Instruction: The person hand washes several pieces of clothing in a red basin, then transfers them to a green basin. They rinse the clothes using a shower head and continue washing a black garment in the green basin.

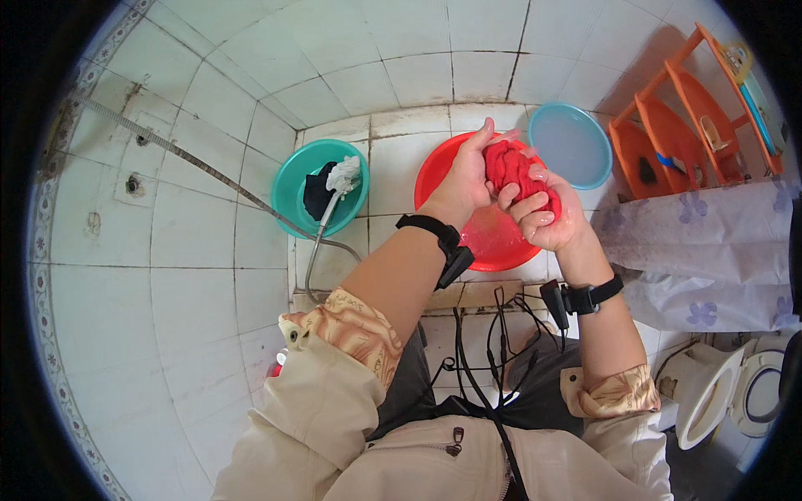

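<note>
A wet, bunched red cloth (517, 172) is squeezed between my two hands. My left hand (467, 172) presses on its left side, thumb sticking up and part of the fingers hidden behind the cloth. Around its lower right part curl the fingers of my right hand (548, 213). Both hands are above a red plastic basin (432, 178), which has some water in its bottom. Each wrist wears a black strap with a small device.
At the left, a teal basin (285, 181) holds dark cloth (318, 194), white cloth (343, 175) and a shower head with its metal hose (213, 172). A blue basin (570, 147) with cloudy water, an orange shelf rack (683, 119), a curtain (708, 244) and a toilet (711, 394) stand right. Black cables (495, 351) hang before me.
</note>
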`<state>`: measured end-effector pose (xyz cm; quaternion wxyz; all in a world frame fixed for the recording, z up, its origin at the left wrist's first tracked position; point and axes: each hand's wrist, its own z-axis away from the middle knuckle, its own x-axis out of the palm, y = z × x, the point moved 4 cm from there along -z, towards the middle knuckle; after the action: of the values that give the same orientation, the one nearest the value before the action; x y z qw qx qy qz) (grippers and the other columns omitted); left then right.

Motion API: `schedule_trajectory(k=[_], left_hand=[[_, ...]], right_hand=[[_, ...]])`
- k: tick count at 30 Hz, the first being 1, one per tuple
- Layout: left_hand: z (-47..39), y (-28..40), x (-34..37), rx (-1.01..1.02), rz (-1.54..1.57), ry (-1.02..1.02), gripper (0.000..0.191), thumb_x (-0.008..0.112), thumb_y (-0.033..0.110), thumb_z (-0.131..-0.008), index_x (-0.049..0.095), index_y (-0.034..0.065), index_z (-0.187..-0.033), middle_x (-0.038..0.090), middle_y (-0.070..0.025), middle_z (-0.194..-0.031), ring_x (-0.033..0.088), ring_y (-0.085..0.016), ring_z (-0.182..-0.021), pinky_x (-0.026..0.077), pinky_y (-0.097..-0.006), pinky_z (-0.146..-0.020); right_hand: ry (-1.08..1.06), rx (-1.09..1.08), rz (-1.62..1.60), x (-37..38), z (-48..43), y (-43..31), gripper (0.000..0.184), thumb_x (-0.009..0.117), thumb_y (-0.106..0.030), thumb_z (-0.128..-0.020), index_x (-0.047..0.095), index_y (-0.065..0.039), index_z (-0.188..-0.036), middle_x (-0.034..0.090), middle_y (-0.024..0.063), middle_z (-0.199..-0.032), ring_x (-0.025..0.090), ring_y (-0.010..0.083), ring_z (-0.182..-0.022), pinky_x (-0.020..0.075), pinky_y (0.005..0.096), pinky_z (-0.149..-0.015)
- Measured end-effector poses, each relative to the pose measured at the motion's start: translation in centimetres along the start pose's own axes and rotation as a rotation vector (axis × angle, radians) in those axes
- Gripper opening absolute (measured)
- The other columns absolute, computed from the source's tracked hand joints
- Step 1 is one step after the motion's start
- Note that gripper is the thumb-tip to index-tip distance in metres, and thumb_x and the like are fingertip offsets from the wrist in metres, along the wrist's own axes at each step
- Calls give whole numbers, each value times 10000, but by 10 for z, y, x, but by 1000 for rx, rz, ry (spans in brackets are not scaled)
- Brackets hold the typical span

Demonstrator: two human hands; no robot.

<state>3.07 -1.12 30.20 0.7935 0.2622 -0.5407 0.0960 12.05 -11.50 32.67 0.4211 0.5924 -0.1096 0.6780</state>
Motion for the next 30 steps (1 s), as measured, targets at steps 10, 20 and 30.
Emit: schedule_trajectory(k=[10,20,30], left_hand=[[-9,2,9,104,-518,5,201,626,208,-1064,632,41,-1175,693,-74,-1049,665,-181,-920,567,-341,-802],[-20,-14,-14,306,-1143,541,261,613,156,-1048,637,-33,-1226,699,-171,-1121,652,-250,-1080,532,-400,-918],[-19,-28,-30,194,-727,718,418,619,307,-1059,604,-23,-1315,672,-195,-1251,643,-287,-1122,525,-459,-953]], right_hand=[[477,-402,808,-2,13,-7,218,671,-198,-950,605,-48,-1095,631,43,-860,509,62,-530,325,190,-378],[1276,-784,1703,-36,-15,-33,297,735,-186,-800,710,93,-899,736,266,-838,746,362,-779,571,439,-709],[1390,-1219,2397,-48,-21,-11,414,716,-195,-853,638,32,-1190,731,226,-913,715,424,-882,571,497,-773]])
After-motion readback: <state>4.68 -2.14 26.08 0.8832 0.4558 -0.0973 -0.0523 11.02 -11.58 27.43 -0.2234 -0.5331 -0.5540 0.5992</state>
